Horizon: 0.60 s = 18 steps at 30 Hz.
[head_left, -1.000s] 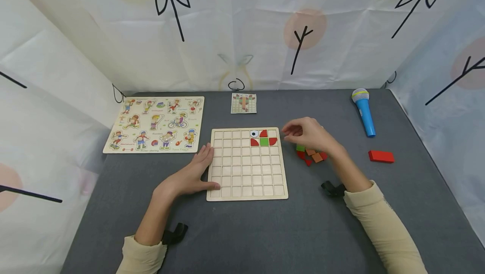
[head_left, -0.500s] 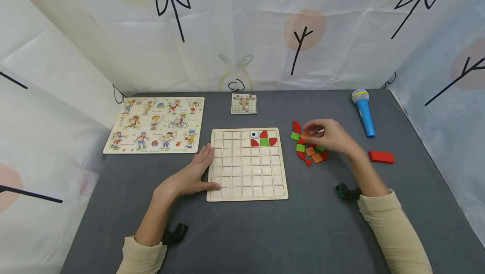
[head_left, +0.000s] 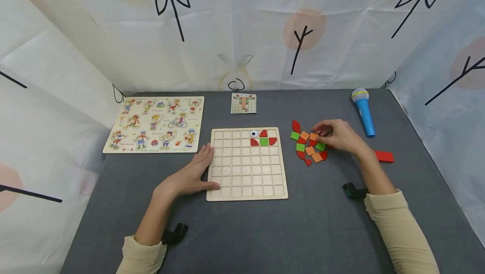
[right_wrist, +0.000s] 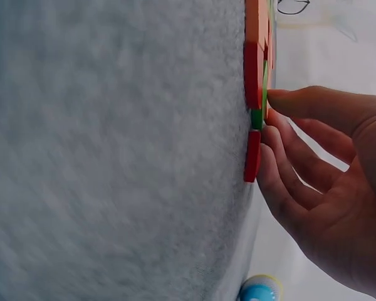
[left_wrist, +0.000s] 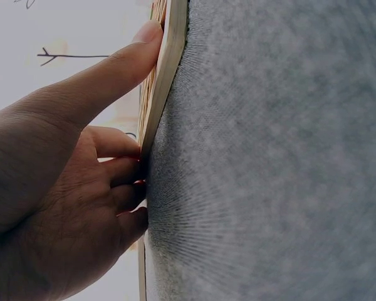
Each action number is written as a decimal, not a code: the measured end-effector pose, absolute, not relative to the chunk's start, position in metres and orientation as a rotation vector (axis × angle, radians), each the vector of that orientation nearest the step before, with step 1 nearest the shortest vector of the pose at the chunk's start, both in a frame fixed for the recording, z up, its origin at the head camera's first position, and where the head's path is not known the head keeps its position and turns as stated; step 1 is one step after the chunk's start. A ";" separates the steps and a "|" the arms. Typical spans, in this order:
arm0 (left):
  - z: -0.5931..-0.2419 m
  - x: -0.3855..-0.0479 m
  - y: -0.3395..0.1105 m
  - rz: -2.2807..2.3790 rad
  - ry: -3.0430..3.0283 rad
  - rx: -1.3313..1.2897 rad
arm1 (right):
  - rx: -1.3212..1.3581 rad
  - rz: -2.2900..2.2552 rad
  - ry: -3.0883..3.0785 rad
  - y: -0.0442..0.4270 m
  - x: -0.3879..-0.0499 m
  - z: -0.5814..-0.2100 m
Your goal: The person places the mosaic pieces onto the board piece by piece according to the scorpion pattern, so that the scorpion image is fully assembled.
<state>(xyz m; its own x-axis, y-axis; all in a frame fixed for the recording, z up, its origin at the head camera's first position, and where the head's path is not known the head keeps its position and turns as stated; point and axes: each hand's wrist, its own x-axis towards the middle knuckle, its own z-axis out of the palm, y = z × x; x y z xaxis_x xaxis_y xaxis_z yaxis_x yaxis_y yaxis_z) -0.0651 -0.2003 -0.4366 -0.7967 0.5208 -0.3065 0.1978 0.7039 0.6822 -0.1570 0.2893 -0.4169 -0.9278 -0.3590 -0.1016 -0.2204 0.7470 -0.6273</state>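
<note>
A wooden grid board (head_left: pixel 246 166) lies flat, with a white eye tile (head_left: pixel 254 134), a green square (head_left: pixel 264 141) and several red curved tiles in its upper right cells. My left hand (head_left: pixel 189 176) rests on the board's left edge. In the left wrist view the thumb lies over the wooden rim (left_wrist: pixel 169 63), with the other fingers at its side. At the right end of a tile pile, my right hand (head_left: pixel 338 136) touches tiles near a green tile (head_left: pixel 321 146) and an orange tile (head_left: pixel 313 137). The right wrist view shows fingertips against them, beside a red tile (right_wrist: pixel 253 157); nothing is lifted.
A small pattern card (head_left: pixel 243 104) stands behind the board. The picture puzzle (head_left: pixel 154 125) lies at the left. On the right are a blue toy microphone (head_left: pixel 365 114) and a red block (head_left: pixel 385 157), partly behind my right wrist. Printed curtains surround the table.
My right hand has moved right from beside the board's edge across the tile pile, uncovering red, green and orange tiles. The left hand and the board have stayed still.
</note>
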 end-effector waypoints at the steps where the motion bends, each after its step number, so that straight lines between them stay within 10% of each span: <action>1: -0.436 -0.065 -0.200 0.905 2.424 0.557 | -0.468 -0.936 2.728 0.290 -0.158 -0.416; 18: -0.441 -0.066 -0.203 0.925 2.431 0.551 | -0.518 -0.810 2.712 0.283 -0.165 -0.413</action>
